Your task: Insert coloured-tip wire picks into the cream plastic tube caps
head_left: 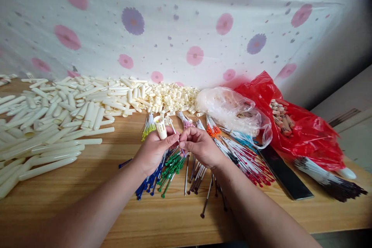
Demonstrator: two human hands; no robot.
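My left hand (pixel 158 149) is closed around a cream slotted plastic barrel (pixel 161 127), held upright with its round end up. A thin white pen refill (pixel 173 126) slants between my two hands, beside the barrel. My right hand (pixel 200 145) pinches near its lower part, where a purple end (pixel 183 154) shows; the fingertips hide the middle. Below my hands lie bunches of refills with blue ends (pixel 151 180), green ends (pixel 173 166) and brown ends (pixel 199 178). Refills with red ends (pixel 250 161) fan out right of my right hand.
Long cream tubes (pixel 61 112) are heaped at the left, and short slotted pieces (pixel 171 95) at the back. A clear plastic bag (pixel 229 108), a red bag (pixel 308 139), a black flat bar (pixel 286 172) and black-ended refills (pixel 331 178) lie at the right. A flowered sheet (pixel 174 38) hangs behind.
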